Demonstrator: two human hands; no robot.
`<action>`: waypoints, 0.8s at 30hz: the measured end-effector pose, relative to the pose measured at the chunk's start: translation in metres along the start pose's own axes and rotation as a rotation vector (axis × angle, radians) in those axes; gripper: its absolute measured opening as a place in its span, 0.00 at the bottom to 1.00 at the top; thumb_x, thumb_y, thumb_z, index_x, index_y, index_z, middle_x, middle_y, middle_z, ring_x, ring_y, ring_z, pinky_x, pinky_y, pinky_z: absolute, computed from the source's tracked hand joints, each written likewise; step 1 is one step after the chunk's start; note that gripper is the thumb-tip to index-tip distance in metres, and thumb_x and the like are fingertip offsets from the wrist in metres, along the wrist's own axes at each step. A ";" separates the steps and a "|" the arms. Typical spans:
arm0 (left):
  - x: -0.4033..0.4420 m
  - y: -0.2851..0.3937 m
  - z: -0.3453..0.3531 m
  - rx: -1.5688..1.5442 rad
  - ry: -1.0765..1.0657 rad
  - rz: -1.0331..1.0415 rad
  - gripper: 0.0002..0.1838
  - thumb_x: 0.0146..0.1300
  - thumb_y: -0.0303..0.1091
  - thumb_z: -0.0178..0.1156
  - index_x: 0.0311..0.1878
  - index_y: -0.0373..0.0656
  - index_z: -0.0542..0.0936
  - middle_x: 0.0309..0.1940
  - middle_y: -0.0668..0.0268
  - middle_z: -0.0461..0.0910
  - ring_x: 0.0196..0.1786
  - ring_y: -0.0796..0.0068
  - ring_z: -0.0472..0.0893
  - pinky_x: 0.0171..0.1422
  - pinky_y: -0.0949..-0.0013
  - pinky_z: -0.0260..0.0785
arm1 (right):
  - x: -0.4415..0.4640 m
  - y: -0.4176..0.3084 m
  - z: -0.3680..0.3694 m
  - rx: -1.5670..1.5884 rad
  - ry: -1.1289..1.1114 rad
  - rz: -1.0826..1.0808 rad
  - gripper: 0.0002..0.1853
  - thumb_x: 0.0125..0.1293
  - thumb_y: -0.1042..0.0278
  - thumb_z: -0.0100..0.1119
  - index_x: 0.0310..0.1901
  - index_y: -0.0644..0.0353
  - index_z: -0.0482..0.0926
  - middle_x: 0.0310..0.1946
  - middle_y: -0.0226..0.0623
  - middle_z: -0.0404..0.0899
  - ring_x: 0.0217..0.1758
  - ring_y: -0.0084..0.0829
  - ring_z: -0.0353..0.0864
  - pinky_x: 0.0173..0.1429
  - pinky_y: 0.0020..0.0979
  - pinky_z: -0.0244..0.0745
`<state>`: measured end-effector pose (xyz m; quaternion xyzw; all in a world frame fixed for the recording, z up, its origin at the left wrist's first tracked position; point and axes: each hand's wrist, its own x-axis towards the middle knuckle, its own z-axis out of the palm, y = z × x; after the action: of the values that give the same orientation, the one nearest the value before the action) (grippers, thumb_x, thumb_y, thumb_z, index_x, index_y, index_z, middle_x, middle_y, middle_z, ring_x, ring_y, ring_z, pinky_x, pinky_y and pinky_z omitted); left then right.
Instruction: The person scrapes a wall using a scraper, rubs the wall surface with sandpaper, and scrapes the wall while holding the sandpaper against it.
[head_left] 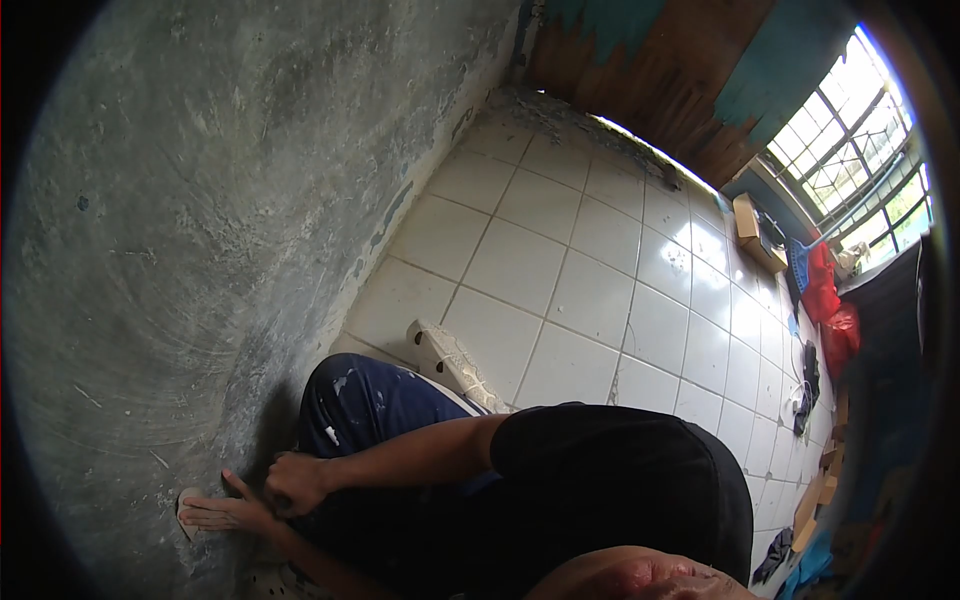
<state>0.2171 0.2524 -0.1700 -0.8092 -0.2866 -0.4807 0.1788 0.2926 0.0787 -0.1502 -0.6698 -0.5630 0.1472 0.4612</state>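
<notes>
My left hand (pixel 228 514) presses a pale flat piece with a rounded edge (pixel 186 507) against the grey wall (pixel 170 250). Its fingers lie straight over the piece, thumb raised apart, and cover most of it, so its exact kind does not show. Close by the left wrist, my right hand (pixel 296 483) is curled into a fist. Nothing sticks out of it, though its palm side is hidden. My bent knee in dark blue trousers with white smears (pixel 350 400) is beside the wall, just above the right hand in view.
White floor tiles (pixel 590 270) stretch to a worn brown and teal door panel (pixel 650 70). A light shoe (pixel 450 365) is on my foot. Along the right side are a cardboard box (pixel 757 235), red bags (pixel 830 310) and a dark cloth (pixel 806 385), below a barred window (pixel 845 130).
</notes>
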 end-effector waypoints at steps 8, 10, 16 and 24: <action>0.002 0.002 -0.002 0.000 0.008 0.013 0.53 0.66 0.67 0.57 0.79 0.37 0.51 0.79 0.41 0.43 0.81 0.38 0.46 0.77 0.32 0.43 | 0.001 0.004 0.004 0.001 -0.014 0.006 0.11 0.50 0.56 0.68 0.25 0.55 0.84 0.24 0.36 0.85 0.33 0.44 0.85 0.48 0.47 0.74; 0.002 0.003 -0.003 0.001 0.007 0.013 0.53 0.66 0.67 0.56 0.79 0.37 0.51 0.79 0.41 0.43 0.81 0.38 0.46 0.77 0.32 0.43 | 0.001 0.003 0.003 -0.003 -0.014 0.009 0.11 0.49 0.56 0.68 0.25 0.55 0.84 0.25 0.37 0.85 0.33 0.44 0.85 0.48 0.47 0.74; 0.000 0.001 -0.001 -0.011 -0.018 -0.021 0.53 0.66 0.67 0.57 0.79 0.37 0.51 0.79 0.40 0.43 0.80 0.38 0.45 0.77 0.32 0.43 | 0.002 0.001 0.002 -0.024 -0.023 0.020 0.11 0.49 0.56 0.68 0.24 0.55 0.83 0.25 0.38 0.85 0.34 0.45 0.85 0.49 0.47 0.74; 0.001 0.003 -0.002 -0.015 -0.007 -0.016 0.53 0.66 0.67 0.57 0.79 0.36 0.51 0.79 0.40 0.44 0.80 0.37 0.46 0.77 0.32 0.42 | 0.001 0.001 0.001 -0.015 -0.006 0.011 0.11 0.49 0.56 0.68 0.25 0.55 0.84 0.25 0.39 0.85 0.34 0.45 0.85 0.50 0.47 0.74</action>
<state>0.2180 0.2490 -0.1677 -0.8100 -0.2900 -0.4812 0.1680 0.2926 0.0799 -0.1514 -0.6759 -0.5619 0.1474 0.4535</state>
